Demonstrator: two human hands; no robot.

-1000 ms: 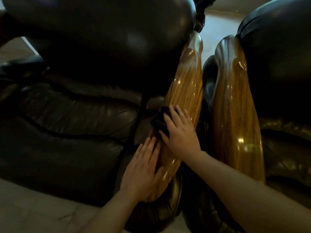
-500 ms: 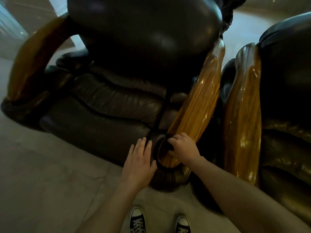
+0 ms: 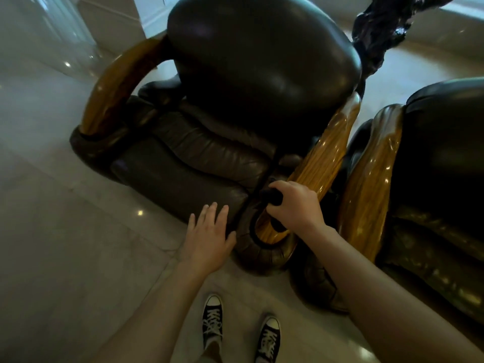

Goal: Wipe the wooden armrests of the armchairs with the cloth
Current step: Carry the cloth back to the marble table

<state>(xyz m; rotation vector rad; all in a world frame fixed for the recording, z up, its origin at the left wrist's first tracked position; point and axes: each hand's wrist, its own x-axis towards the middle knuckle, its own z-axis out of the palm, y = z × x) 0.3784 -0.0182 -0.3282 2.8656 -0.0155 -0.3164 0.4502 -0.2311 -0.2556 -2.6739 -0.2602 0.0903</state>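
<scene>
My right hand [image 3: 293,205] grips the dark cloth [image 3: 273,197] against the wooden armrest [image 3: 320,163] front, while at nine o'clock my left hand [image 3: 209,231], fingers spread, steadies me.

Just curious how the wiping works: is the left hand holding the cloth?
No: the left hand is spread open and empty beside the chair, while the right hand grips the dark cloth on the wooden armrest.
</scene>
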